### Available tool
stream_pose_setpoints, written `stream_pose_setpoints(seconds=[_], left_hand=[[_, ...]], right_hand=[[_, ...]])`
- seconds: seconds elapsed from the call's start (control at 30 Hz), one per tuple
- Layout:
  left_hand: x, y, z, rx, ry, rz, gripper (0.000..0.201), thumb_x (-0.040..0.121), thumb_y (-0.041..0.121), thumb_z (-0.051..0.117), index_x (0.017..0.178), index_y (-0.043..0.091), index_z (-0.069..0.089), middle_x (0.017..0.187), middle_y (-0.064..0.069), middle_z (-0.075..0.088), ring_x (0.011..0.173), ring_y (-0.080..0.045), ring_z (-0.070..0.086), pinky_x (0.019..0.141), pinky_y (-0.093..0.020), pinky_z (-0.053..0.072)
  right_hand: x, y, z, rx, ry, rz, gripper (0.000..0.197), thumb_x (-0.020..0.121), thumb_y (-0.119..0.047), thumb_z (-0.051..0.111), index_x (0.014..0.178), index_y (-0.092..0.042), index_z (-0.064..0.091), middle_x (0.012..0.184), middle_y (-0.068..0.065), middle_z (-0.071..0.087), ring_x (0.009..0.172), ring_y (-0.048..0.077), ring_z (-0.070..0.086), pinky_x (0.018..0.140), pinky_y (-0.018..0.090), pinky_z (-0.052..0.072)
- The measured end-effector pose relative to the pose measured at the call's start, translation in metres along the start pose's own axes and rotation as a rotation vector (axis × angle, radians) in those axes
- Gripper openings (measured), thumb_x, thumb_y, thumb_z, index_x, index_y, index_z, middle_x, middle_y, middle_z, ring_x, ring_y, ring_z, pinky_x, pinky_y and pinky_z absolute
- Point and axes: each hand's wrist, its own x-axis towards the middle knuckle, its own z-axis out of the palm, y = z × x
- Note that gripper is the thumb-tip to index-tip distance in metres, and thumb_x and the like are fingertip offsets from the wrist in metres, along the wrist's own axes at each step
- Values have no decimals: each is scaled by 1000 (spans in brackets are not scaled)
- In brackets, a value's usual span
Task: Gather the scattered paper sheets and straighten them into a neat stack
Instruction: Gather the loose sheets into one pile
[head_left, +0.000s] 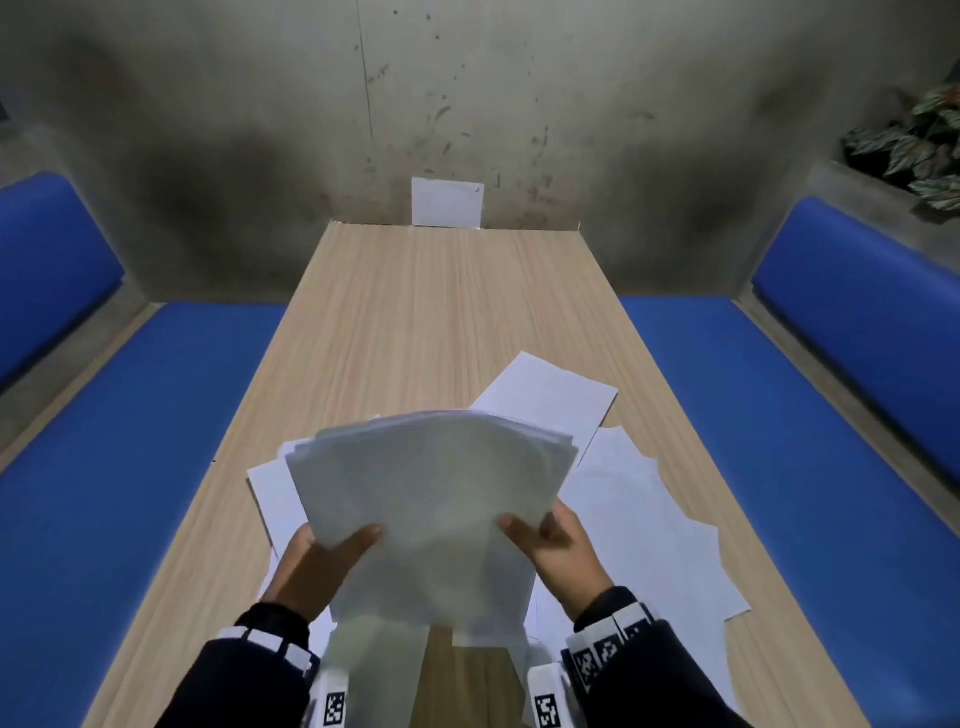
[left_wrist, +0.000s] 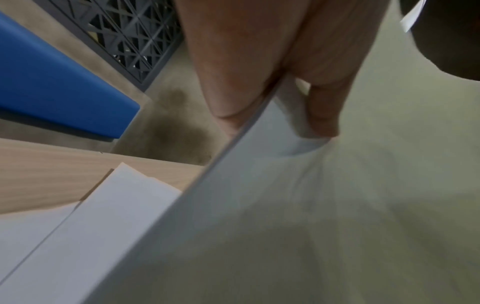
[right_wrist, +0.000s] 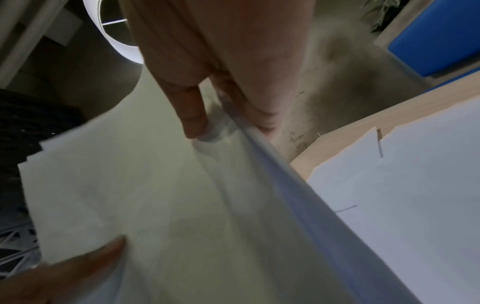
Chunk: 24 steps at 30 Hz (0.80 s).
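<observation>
Holding: you have a bundle of gathered sheets (head_left: 431, 514) lifted off the desk (head_left: 395, 312), one hand on each side edge.
Left grip: your left hand (head_left: 317, 564) pinches the bundle's left edge, thumb on top and fingers (left_wrist: 226, 82) underneath; it is closed on paper, not slack.
Right grip: your right hand (head_left: 558, 545) pinches the right edge the same way, thumb (right_wrist: 192, 111) pressing the top sheet.
Bundle state: the far edges fan out unevenly and the top looks blurred, so the sheets are not squared yet.
Long axis: the bundle runs away from you, tilted a little to your left, with its near end sagging between your wrists.
Loose sheets right: several sheets (head_left: 639, 525) lie on the desk just beside and partly under the bundle, on your right; your right hand is nearer to them.
Loose sheet far: one sheet (head_left: 545, 397) lies beyond the bundle, skewed, toward the right.
Loose sheets left: a few sheets (head_left: 272, 493) show from under the bundle's left edge, near your left hand.
Apart: a white sheet (head_left: 447, 202) stands against the wall at the desk's far end, well apart.
Judgement: most of what is left lies to the right, so the next pickup probably falls to your right hand while the left carries the bundle.
Risk: a one-handed hold may let the fanned sheets slide.
</observation>
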Motion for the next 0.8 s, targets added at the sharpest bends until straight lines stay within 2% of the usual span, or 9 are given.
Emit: stream_pose_setpoints(seconds=[0.07,0.13,0.23,0.37,0.5,0.6,0.67,0.73,0.8], left_hand=[[3,4,-4,-23,99,-12,7,79,7,66,84,13,67,64,14,73,74,-12,66,76,-29,47],[12,1,-16,-25,161,-54,24,79,5,66,102,-2,65,90,-8,68,90,-22,61,87,-31,43],[26,-22,-34,31,102,-195,38,79,5,66,116,-3,58,106,-15,64,102,-30,60,97,-41,43],[37,-66,-32,100,19,-388,56,58,19,71,109,-1,61,108,-21,67,100,-35,63,99,-49,45],[38,-81,-7,263,6,-432,43,50,24,57,88,3,56,107,-28,65,95,-35,61,86,-40,46],[40,-83,3,345,6,-437,40,50,24,53,85,5,54,103,-28,65,94,-36,61,86,-41,47],[41,-80,6,386,-14,-433,41,50,25,51,87,6,52,96,-22,62,89,-32,57,80,-36,43],[41,-79,6,400,-31,-430,43,52,26,52,90,7,52,94,-18,59,88,-31,55,78,-33,41],[40,-78,5,394,-41,-429,43,57,26,58,94,5,54,94,-17,58,88,-31,54,79,-35,41]], right_hand=[[4,6,-10,-122,31,35,22,90,-1,62,97,-21,60,90,-3,66,71,-12,65,71,8,53],[8,20,-42,-300,144,140,23,88,-7,67,108,-16,59,98,6,60,80,-7,60,78,9,48],[1,41,-106,-530,470,486,64,82,-27,74,136,-5,47,137,20,48,122,29,49,107,41,41],[-28,57,-156,-741,719,825,89,71,-46,75,140,-3,40,143,24,39,132,39,40,108,49,37],[-31,74,-167,-673,666,835,87,70,-37,77,140,-2,40,139,21,48,127,39,47,105,47,42],[-22,80,-165,-526,589,789,51,76,-14,75,120,7,58,113,22,68,101,36,65,94,42,52],[-16,80,-158,-453,518,767,36,77,-4,72,108,12,66,97,19,70,85,31,65,79,34,53],[-11,78,-152,-374,489,754,42,67,-1,75,104,17,65,95,20,67,81,29,60,70,31,47],[-8,75,-146,-241,476,691,47,62,-1,74,101,18,57,104,24,63,90,28,55,76,32,42]])
